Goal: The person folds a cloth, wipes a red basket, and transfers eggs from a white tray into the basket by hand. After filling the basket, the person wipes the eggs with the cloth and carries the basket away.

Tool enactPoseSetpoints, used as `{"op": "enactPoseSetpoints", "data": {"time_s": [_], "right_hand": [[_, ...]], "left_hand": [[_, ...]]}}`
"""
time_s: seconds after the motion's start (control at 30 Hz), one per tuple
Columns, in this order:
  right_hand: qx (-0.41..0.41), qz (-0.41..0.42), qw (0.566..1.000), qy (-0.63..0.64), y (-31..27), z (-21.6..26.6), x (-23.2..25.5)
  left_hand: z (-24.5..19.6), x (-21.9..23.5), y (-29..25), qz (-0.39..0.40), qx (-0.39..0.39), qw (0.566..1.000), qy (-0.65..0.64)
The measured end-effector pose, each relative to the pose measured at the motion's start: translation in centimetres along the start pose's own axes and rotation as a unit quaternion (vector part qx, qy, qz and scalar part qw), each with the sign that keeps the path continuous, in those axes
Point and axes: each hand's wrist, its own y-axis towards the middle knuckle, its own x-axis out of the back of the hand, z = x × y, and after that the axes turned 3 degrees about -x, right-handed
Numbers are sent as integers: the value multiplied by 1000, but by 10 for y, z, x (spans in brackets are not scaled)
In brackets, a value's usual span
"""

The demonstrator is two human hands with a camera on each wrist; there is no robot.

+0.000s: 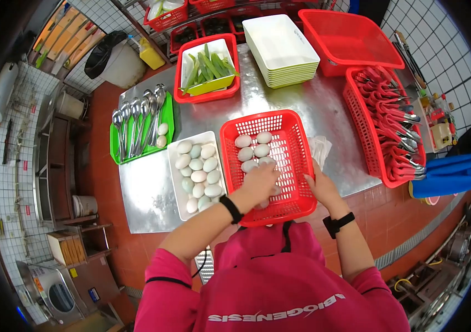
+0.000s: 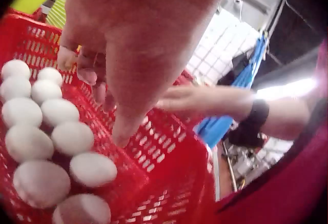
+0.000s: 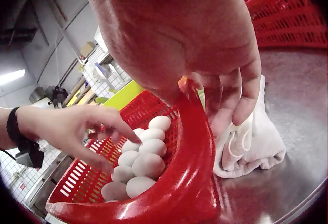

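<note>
A red perforated basket (image 1: 296, 157) sits in front of the person, with pale eggs (image 1: 262, 150) in two rows along its left side. Over the nearer eggs hovers the left hand (image 1: 262, 182); in the right wrist view its thumb and fingers (image 3: 120, 124) are spread apart, with no egg between them. At the basket's right side the right hand (image 1: 322, 185) grips the rim, thumb on the inner side and fingers outside, as the right wrist view shows. Left of the basket stands a white tray (image 1: 173, 166) filled with more eggs, some tinted pale green.
A green tray (image 1: 168, 119) holds spoons (image 1: 136, 113) and two eggs. Behind are a container of cut green vegetables (image 1: 210, 66) and stacked white trays (image 1: 279, 44). A red basket of pink-handled utensils (image 1: 384, 116) stands right. A folded white cloth (image 3: 256, 147) lies beside the egg basket.
</note>
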Motion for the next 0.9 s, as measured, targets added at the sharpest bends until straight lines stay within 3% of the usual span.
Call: {"op": "enactPoseSetpoints", "data": {"time_s": [0.03,0.07,0.1,0.13,0.17,0.3,0.33,0.43,0.6,0.9], "right_hand": [[1,1,1000,0,0,1,0],[2,1,1000,4,-1,2,1],[2,1,1000,7,-2,3,2],[1,1,1000,6,-1,1,1],[8,-3,1000,6,0,-2,0],[8,-5,1000,-3,0,-1,0],[8,-4,1000,-4,0,-2,-1],[11,-9,1000,-8,0,-5,-4],[15,-7,1000,-11,-2,0,1],[-12,8,1000,-12,-5,9,7]], "left_hand": [[10,19,-4,-66,-19,997,-35],[26,25,-10,-135,47,987,-67],[54,30,-17,-215,19,975,-54],[65,57,-24,-179,122,975,-51],[94,67,-37,-202,129,971,-21],[177,79,-102,-221,323,920,29],[187,75,-114,-222,323,920,27],[200,58,-139,-172,372,910,58],[204,32,-143,-168,378,907,76],[196,37,-142,-170,371,910,76]]}}
